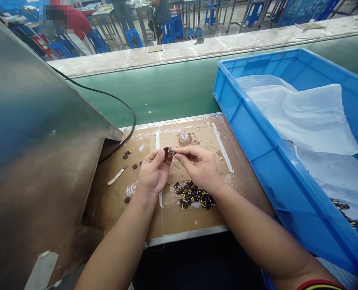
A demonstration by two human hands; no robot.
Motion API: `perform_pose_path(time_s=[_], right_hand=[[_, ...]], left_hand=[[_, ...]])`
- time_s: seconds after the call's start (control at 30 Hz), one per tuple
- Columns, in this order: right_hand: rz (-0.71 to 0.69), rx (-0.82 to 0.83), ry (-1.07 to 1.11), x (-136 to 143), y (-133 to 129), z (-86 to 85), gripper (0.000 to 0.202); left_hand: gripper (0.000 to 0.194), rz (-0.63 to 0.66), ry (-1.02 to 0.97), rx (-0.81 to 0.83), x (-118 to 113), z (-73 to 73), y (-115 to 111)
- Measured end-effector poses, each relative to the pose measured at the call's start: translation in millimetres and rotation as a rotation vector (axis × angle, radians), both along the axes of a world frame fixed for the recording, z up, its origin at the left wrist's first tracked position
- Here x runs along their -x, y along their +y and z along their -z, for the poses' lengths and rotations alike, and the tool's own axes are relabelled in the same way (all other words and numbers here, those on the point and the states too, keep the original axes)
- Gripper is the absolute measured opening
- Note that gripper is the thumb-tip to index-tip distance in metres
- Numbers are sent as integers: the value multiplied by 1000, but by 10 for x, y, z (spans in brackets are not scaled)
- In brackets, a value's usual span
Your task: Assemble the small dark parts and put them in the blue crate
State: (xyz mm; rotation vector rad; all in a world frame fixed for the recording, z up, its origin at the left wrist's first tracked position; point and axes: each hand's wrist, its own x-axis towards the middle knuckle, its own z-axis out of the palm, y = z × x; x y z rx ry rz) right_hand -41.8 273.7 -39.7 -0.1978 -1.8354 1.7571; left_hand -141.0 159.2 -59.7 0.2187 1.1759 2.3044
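Above the cardboard-covered worktop point(148, 225), my left hand point(155, 171) pinches a small dark piece point(166, 150) between thumb and fingers. My right hand point(201, 165) meets it from the right, its thumb and forefinger closed on a small black part with a yellow bit point(172, 152). The two pieces touch or nearly touch; the exact contact is too small to tell. Below my right hand lies a pile of small black and yellow parts point(193, 195). A small clear cup point(185, 137) stands on a stained patch behind my hands.
At the left are a white-handled knife point(117, 175), dark discs point(127, 200), a black cable point(115, 96) and a large metal housing point(40, 141). A blue crate point(257, 133) with white sheets point(302, 112) stands right. Behind runs a green belt point(154, 96); people are beyond.
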Motion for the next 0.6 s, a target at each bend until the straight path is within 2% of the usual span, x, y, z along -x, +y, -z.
perform_pose_path(time_s=[0.4,0.6], right_hand=[[7,-16,1,1,0,8,16],[108,-268,5,-24,40,6,17]], left_hand=[[20,29,43,-6,-23,-34,-2],[20,-45,168,41,-75,-10,32]])
